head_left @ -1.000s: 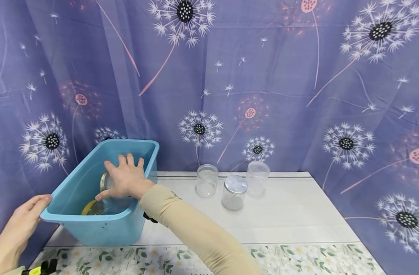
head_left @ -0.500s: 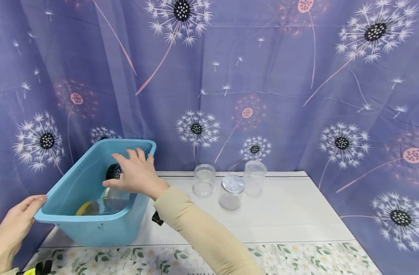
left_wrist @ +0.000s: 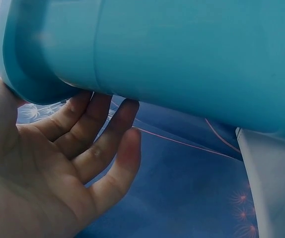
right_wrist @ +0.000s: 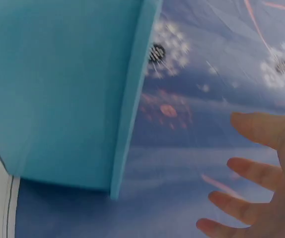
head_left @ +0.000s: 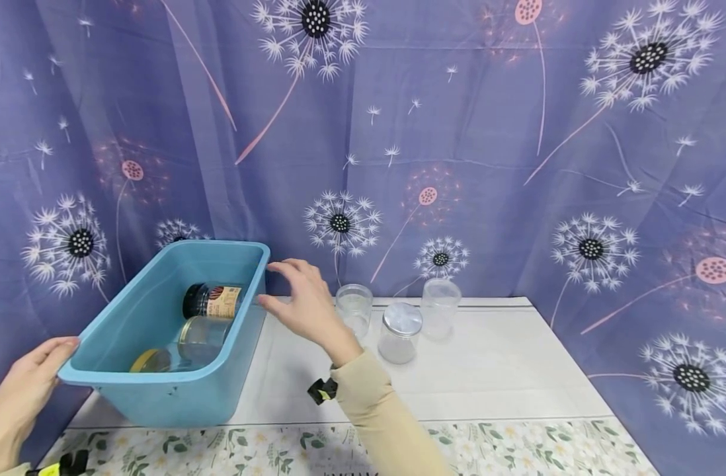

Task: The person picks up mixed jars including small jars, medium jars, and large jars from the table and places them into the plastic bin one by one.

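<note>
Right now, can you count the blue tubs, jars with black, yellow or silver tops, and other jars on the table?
Blue tub: 1
Black-topped jar: 1
Yellow-topped jar: 1
Silver-topped jar: 1
Other standing jars: 2
Total: 6

No word or number can be read for certain. A tan paper label [head_left: 224,302] with a dark red figure wraps the black-lidded cylindrical jar [head_left: 211,301] inside the light-blue rectangular plastic tub [head_left: 131,377]; its dark print is too small to make out. At the bottom edge of the head view, a row of dark letters [head_left: 349,474] on the white tablecloth with a floral border [head_left: 488,383] is cut off and unreadable. Bright yellow patches mark the black left wrist strap [head_left: 71,463] and the black right wrist strap [head_left: 317,390], too small to read.
</note>
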`<state>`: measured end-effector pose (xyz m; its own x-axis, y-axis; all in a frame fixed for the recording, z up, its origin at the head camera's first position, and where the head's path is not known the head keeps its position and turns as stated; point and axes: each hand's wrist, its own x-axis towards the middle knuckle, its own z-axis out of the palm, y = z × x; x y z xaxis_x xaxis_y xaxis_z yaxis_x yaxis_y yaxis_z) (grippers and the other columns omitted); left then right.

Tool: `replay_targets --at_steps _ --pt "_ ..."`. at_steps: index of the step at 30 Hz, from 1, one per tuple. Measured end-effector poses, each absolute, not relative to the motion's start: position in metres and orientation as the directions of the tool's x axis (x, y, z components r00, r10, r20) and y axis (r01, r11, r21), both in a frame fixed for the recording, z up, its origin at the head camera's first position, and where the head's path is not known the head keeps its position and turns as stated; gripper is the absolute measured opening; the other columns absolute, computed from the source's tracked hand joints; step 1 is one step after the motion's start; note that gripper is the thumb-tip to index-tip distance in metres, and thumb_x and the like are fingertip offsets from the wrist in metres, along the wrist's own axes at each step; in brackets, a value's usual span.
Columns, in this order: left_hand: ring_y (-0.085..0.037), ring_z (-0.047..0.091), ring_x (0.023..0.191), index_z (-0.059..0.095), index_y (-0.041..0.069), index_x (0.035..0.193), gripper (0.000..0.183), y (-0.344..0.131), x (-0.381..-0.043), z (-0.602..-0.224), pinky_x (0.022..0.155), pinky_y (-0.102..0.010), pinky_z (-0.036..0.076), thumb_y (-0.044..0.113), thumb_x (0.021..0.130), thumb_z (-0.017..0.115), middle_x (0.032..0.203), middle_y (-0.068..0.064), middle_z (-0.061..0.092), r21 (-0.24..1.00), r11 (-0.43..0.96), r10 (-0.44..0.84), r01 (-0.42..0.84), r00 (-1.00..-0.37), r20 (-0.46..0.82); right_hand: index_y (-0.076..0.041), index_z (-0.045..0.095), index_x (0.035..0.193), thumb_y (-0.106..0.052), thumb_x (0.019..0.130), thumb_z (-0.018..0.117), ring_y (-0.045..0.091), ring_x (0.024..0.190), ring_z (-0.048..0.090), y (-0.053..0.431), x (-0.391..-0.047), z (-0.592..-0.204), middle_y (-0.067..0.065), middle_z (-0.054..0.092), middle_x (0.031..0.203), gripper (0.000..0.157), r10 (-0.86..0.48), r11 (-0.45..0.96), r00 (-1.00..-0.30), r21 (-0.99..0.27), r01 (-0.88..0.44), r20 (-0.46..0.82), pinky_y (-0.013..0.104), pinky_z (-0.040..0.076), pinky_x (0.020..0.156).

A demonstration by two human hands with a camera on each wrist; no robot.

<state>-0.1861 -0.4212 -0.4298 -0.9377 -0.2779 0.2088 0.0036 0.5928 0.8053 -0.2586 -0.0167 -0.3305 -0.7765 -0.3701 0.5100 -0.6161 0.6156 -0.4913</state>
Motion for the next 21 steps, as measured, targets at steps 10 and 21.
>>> replay_targets --at_steps 10,21 --pt "0.019 0.033 0.082 0.042 -0.013 0.133 0.054 -0.417 -0.187 -0.429 0.095 -0.057 0.04 0.034 0.107 0.035 0.096 0.027 0.042 0.817 0.576 -0.305 -0.024 -0.934 0.187 -0.015 0.063 0.127 -0.025 0.085 0.075 0.018 0.119 0.053 0.062 -0.268 -0.342 0.002 0.057 0.13 0.045 -0.136 0.446 -0.767 -0.653 -0.612 0.627 0.042 0.04 0.101" --pt "0.019 0.031 0.082 0.035 -0.018 0.135 0.059 -0.414 -0.184 -0.423 0.097 -0.065 0.034 0.034 0.107 0.034 0.098 0.023 0.044 0.816 0.577 -0.296 -0.032 -0.94 0.172 -0.005 0.059 0.129 -0.015 0.087 0.074 0.028 0.12 0.047 0.159 -0.289 -0.369 0.012 0.057 0.13 0.046 0.107 0.441 -0.834 -0.778 -0.448 0.541 0.046 0.038 0.098"
